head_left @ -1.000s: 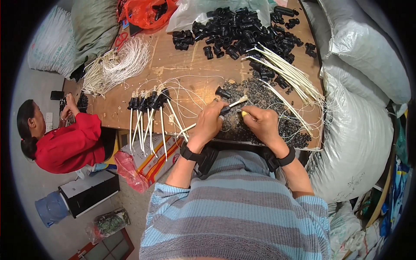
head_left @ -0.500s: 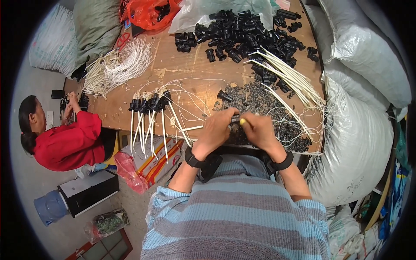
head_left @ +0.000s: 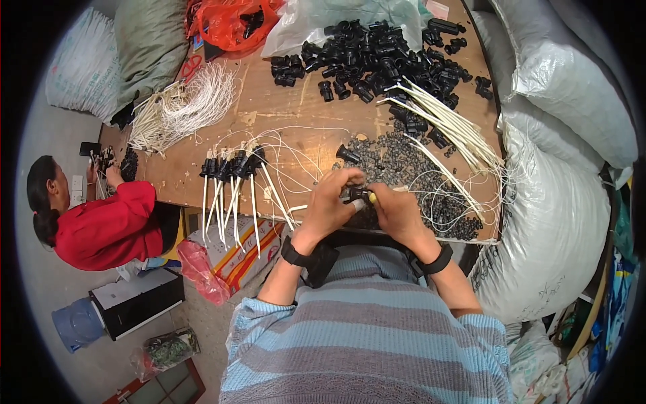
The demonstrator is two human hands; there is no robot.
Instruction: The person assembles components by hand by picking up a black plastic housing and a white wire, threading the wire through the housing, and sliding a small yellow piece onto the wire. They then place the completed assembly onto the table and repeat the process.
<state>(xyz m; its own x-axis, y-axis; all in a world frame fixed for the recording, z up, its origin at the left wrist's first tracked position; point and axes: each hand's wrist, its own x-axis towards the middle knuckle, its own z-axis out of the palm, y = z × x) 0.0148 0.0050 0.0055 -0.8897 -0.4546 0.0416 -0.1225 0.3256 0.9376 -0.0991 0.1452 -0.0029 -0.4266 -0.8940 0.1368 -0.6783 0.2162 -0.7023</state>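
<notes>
Near the table's front edge, my left hand [head_left: 328, 202] grips a small black plastic fitting [head_left: 359, 193]; its thumb has a pale wrapping and its fingers curl above the piece. My right hand [head_left: 400, 211] pinches the fitting's other side, with something yellow at a fingertip. Just beyond my hands a black flared fitting [head_left: 348, 154] lies on its side. Many small dark rings [head_left: 387, 158] are spread around it. To the left, finished-looking black fittings [head_left: 235, 165] lie in a row, their white sleeved wires hanging over the edge.
A heap of black fittings [head_left: 377, 57] covers the far table. White sleeved wires [head_left: 457, 128] lie at the right, a tangled wire bundle [head_left: 182, 111] at the left. White sacks [head_left: 552, 222] crowd the right side. A co-worker in a red top [head_left: 104, 225] sits at the left.
My hands have moved slightly apart and tipped, showing more of the black fitting between them. My left fingers have lifted off its top. The co-worker's hands have shifted a little.
</notes>
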